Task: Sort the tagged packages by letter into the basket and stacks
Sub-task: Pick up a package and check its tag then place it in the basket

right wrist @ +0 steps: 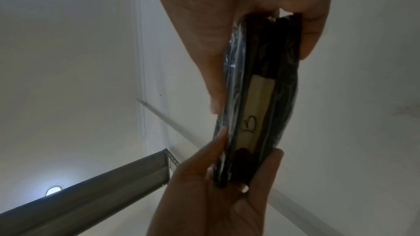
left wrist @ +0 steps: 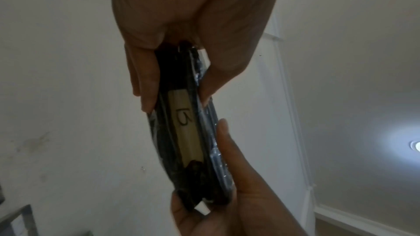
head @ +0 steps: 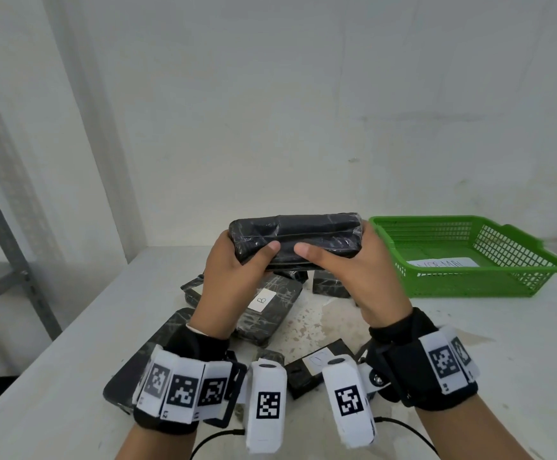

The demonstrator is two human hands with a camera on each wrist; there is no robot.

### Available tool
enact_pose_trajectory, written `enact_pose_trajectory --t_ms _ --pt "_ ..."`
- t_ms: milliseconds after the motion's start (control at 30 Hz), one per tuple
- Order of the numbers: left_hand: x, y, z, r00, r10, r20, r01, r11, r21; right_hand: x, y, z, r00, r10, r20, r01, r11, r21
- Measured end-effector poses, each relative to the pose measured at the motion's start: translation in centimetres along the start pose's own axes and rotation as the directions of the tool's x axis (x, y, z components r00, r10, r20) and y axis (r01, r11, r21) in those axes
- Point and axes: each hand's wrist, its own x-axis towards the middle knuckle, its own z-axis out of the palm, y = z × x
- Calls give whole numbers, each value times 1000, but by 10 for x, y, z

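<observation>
Both hands hold one black plastic-wrapped package (head: 295,239) up above the table, long side level. My left hand (head: 250,249) grips its left end and my right hand (head: 336,249) its right end, thumbs on the near face. On the underside, the left wrist view shows a pale tag (left wrist: 184,116) with what looks like a handwritten B, also seen as the tag (right wrist: 252,123) in the right wrist view. Below lie a B-tagged package (head: 263,310), a tagged small package (head: 316,360) and a large flat package (head: 157,346). The green basket (head: 469,283) stands at the right.
A white label (head: 442,263) lies in the basket. Another black package (head: 331,283) sits under the held one. The white table (head: 486,376) meets a wall at the back and drops off at its left edge. A grey metal shelf frame (head: 1,260) stands at the left.
</observation>
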Motion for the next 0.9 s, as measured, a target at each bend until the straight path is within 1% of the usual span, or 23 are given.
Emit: enact_pose_trajectory --t_ms 67,133,200,267,300,333,367,433,533,567,633,700,800,900 --pt "-3 2 0 1000 22 2 -22 1000 -4 -3 -2 2 997 -56 -44 55 998 -31" --pt "-7 3 -1 999 39 18 -38 999 -12 -6 -3 5 995 -72 -67 68 996 -50" --pt "-9 2 -2 998 62 2 -62 998 -32 -9 -2 6 993 -94 -66 91 995 -41" --pt "-11 1 -3 995 93 -31 -94 995 -26 -11 -2 6 994 -102 -47 97 990 -101" --pt "-11 0 -4 994 101 -42 -102 995 -20 -12 -4 5 997 -69 -30 65 989 -130" --pt "-11 0 -4 993 104 -46 -105 994 -15 -14 -8 5 1000 -10 -16 8 993 -120" --pt "-12 -1 -4 992 113 -49 -113 994 -11 -15 -13 5 999 49 4 -48 996 -79" --pt "-11 -3 -7 987 153 -57 -154 988 1 -14 -18 2 992 114 53 -114 993 9" --pt "-11 -3 -11 975 220 -31 -217 973 84 -9 -15 -6 961 241 134 -263 947 184" --pt "-11 -3 -12 973 229 -13 -226 967 119 -10 -16 -7 954 259 151 -288 929 232" --pt "-11 -4 -16 972 234 11 -232 958 170 -10 -13 -7 962 242 130 -270 920 284" --pt "-9 -5 -18 978 203 44 -207 970 125 -10 -8 -8 972 219 83 -234 918 320" --pt "-10 -5 -17 988 125 94 -118 991 -68 -8 -6 -8 973 220 66 -228 890 394" --pt "-7 -3 -12 998 60 4 -58 982 -182 -7 -4 -8 965 252 73 -258 864 433"
